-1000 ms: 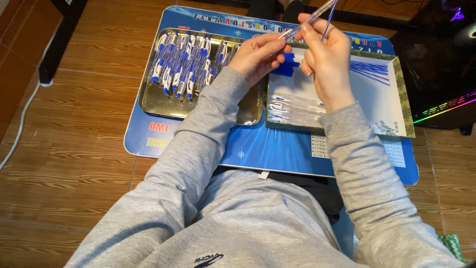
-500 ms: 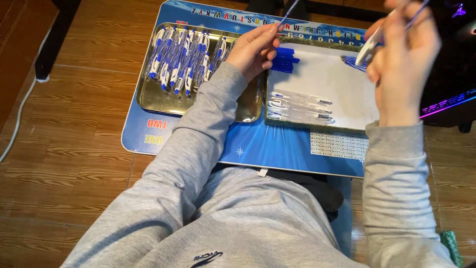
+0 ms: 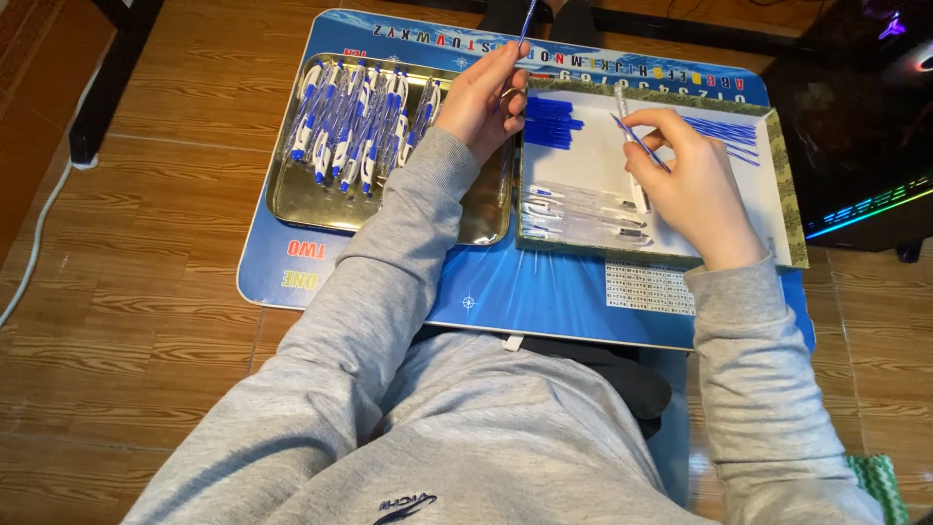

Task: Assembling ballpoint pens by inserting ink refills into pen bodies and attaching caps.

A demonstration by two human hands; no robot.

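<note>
Grey sleeves nearest camera, both arms reaching forward over blue lap desk [image 3: 486, 282].

Right hand [image 3: 695, 185] over white tray [image 3: 583, 156]; fingers pinched on clear pen barrel [image 3: 630, 126] plus thin blue refill [image 3: 637, 141], probably angled for sliding one into other.

More clear barrels [image 3: 583, 209] lie loose at tray's near-left, blue refills [image 3: 724, 131] fanned far right, blue pen parts [image 3: 549, 122] far left.

Left hand [image 3: 481, 97] between trays, fingertips closed on upright blue refill [image 3: 525, 29].

Metal tray [image 3: 292, 209] at left holds row of finished blue-and-white pens [image 3: 355, 122], apparently sorted apart from loose parts.

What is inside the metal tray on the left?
The metal tray holds blue-and-white pens in a row. The left hand and sleeve cover its right part.
</note>
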